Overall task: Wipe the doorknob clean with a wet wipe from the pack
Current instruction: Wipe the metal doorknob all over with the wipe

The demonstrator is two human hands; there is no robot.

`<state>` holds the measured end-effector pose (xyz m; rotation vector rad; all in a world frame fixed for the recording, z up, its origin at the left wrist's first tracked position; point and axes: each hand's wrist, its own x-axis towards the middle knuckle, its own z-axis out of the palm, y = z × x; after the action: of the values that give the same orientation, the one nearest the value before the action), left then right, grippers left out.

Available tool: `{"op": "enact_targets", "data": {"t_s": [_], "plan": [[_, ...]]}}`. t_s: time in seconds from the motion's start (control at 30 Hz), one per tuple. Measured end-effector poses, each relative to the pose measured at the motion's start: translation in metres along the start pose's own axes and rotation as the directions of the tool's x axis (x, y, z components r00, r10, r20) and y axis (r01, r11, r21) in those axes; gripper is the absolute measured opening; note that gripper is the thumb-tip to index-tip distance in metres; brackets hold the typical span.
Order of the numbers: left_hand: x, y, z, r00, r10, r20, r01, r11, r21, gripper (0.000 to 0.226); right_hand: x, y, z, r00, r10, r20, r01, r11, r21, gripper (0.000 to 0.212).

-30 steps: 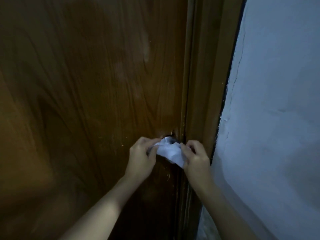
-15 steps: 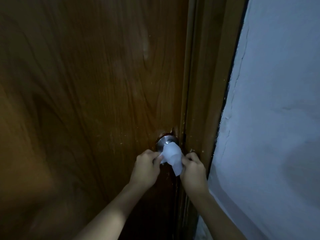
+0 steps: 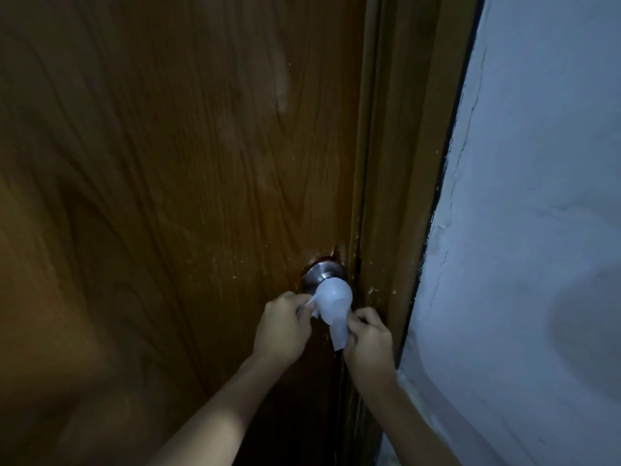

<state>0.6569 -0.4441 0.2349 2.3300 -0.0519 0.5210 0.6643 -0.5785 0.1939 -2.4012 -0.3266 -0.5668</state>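
A silver metal doorknob [image 3: 322, 274] sits on the brown wooden door near its right edge. A white wet wipe [image 3: 333, 303] is draped over the knob's front, hiding the ball; only the knob's base plate shows. My left hand [image 3: 284, 327] pinches the wipe's left end just below the knob. On the other side my right hand [image 3: 369, 339] pinches the end that hangs down. The pack of wipes is out of sight.
The wooden door [image 3: 174, 196] fills the left and middle. Its brown door frame [image 3: 400, 183] runs down beside the knob. A pale rough wall [image 3: 537, 230] takes the right side. The light is dim.
Both hands have slid downward off the knob, pulling the wipe's ends with them. The wipe now wraps tightly over the knob's front and the base plate has come into view.
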Motion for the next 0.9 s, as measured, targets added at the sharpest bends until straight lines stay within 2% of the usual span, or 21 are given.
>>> {"op": "enact_targets", "data": {"t_s": [0.1,0.17,0.27,0.33,0.4,0.47,0.53,0.6,0.7,0.8,0.9], "plan": [[0.000,0.001,0.001,0.998,-0.023,0.057,0.022,1.000,0.017,0.029,-0.004,-0.006,-0.003,0.999,-0.027,-0.022,0.027,1.000,-0.007,0.022],[0.000,0.001,0.003,0.992,-0.077,0.104,0.077,0.997,0.008,0.035,-0.005,-0.008,-0.004,0.997,-0.024,-0.076,0.024,1.000,0.007,0.023],[0.000,-0.002,0.004,0.954,-0.177,0.242,0.162,0.984,0.080,0.031,-0.007,-0.002,-0.003,0.995,-0.042,-0.087,0.046,0.998,0.046,0.025],[-0.002,-0.008,0.004,0.929,-0.235,0.286,0.193,0.967,0.167,0.025,-0.010,0.007,0.004,0.998,0.059,-0.035,-0.053,0.989,0.139,0.018],[-0.005,-0.014,0.003,0.936,-0.259,0.237,0.223,0.961,0.166,0.023,-0.020,0.019,0.012,0.987,0.155,0.048,-0.160,0.978,0.135,0.021],[-0.006,-0.017,0.001,0.962,-0.229,0.148,0.212,0.970,0.121,0.021,-0.025,0.022,0.013,0.984,0.166,0.064,-0.173,0.978,0.120,0.022],[-0.005,-0.014,-0.002,0.982,-0.184,0.050,0.181,0.982,0.046,0.020,-0.026,0.014,0.006,0.987,0.122,-0.104,-0.106,0.983,0.151,0.027],[-0.004,-0.007,-0.005,0.988,-0.155,0.001,0.155,0.986,-0.066,0.019,-0.019,0.001,-0.003,0.950,0.143,-0.279,-0.082,0.973,0.217,0.023],[-0.007,0.009,-0.004,0.973,-0.229,0.004,0.222,0.942,-0.250,0.020,0.000,-0.020,-0.018,0.873,0.189,-0.450,-0.004,0.925,0.381,0.018],[-0.010,0.022,-0.001,0.937,-0.339,0.078,0.339,0.839,-0.426,0.022,0.009,-0.036,-0.024,0.885,0.142,-0.444,0.064,0.906,0.418,0.020],[-0.014,0.029,-0.001,0.922,-0.369,0.116,0.374,0.775,-0.509,0.022,0.004,-0.037,-0.017,0.932,0.161,-0.326,-0.002,0.899,0.438,0.032]]}}
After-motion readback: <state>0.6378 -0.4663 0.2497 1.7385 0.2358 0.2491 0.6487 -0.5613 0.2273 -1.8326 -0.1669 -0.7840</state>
